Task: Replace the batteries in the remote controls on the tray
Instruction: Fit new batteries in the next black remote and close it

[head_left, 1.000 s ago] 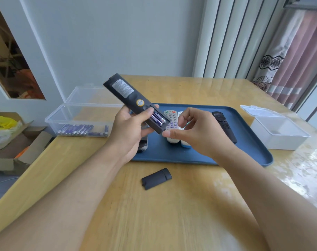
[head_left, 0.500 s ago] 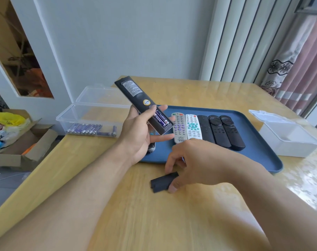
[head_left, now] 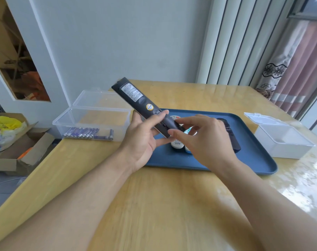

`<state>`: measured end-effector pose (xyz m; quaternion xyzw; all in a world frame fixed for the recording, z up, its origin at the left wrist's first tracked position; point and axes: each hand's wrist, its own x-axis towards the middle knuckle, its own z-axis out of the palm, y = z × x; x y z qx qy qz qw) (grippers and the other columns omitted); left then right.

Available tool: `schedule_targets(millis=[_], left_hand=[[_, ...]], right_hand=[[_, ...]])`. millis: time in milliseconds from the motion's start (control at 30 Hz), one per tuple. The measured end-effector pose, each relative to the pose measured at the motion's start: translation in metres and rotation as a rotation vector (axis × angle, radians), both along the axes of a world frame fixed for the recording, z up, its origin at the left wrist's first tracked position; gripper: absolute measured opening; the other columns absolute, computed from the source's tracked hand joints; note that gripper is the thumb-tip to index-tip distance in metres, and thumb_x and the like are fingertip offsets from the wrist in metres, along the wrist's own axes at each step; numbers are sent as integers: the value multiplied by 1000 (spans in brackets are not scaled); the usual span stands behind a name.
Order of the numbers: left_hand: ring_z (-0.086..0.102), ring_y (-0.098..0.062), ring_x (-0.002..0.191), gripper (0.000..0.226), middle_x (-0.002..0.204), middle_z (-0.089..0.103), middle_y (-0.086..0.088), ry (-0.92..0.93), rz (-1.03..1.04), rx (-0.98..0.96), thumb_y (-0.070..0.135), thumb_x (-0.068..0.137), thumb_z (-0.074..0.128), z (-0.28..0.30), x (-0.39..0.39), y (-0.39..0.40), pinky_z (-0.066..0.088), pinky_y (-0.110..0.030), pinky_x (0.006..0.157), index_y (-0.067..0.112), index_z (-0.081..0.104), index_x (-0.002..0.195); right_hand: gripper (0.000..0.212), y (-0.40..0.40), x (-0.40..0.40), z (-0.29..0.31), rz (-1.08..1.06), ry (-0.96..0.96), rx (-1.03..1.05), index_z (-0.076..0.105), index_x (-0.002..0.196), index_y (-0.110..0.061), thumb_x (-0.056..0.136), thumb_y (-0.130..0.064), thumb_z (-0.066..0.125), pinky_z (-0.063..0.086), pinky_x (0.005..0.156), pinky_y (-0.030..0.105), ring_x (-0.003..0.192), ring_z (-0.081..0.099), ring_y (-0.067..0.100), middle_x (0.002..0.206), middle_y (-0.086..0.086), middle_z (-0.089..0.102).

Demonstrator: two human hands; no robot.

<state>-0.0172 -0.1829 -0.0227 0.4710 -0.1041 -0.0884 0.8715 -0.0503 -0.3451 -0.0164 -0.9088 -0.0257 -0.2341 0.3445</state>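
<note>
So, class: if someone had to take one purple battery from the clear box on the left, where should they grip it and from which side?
Pinch one battery across its round middle, reaching down from above: the clear box stands open-topped, and the batteries lie flat on its floor.

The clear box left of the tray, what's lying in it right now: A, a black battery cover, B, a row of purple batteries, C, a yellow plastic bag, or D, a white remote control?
B: the clear box holds a row of purple batteries along its front wall; no remote, cover or bag shows inside it.
</note>
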Motion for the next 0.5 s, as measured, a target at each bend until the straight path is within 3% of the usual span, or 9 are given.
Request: schedule_targets(millis=[167, 333, 433, 500], left_hand=[[73, -26, 100, 48, 134, 66, -9, -60, 24, 102, -3, 95, 61, -7, 0, -2, 61, -40, 76, 12, 43, 137], [71, -33, 107, 44, 134, 66, -11, -89, 32, 85, -4, 98, 55, -6, 1, -2, 62, -36, 83, 6, 43, 139], [70, -33, 109, 42, 134, 66, -14, -103, 42, 75, -5, 100, 51, -6, 2, -3, 61, -38, 90, 3, 41, 140], [70, -34, 112, 41, 134, 66, -15, -113, 38, 65, -4, 101, 50, -5, 2, -2, 59, -41, 94, 4, 42, 140]], right_hand=[[34, 6, -3, -2, -52, -56, -124, 72, 105, -46, 77, -65, 72, 46, 67, 30, 83, 61, 6, 82, -19, 62], [33, 8, -3, -4, -37, -105, -119, 75, 104, -46, 76, -64, 73, 48, 63, 31, 76, 61, 6, 84, -17, 62], [22, 4, -1, -1, -1, -42, 54, 76, 96, -44, 79, -58, 74, 50, 63, 31, 71, 61, 3, 82, -17, 64], [19, 0, 0, 4, 37, 61, 255, 74, 89, -38, 77, -51, 80, 44, 55, 20, 60, 57, 0, 78, -14, 66]])
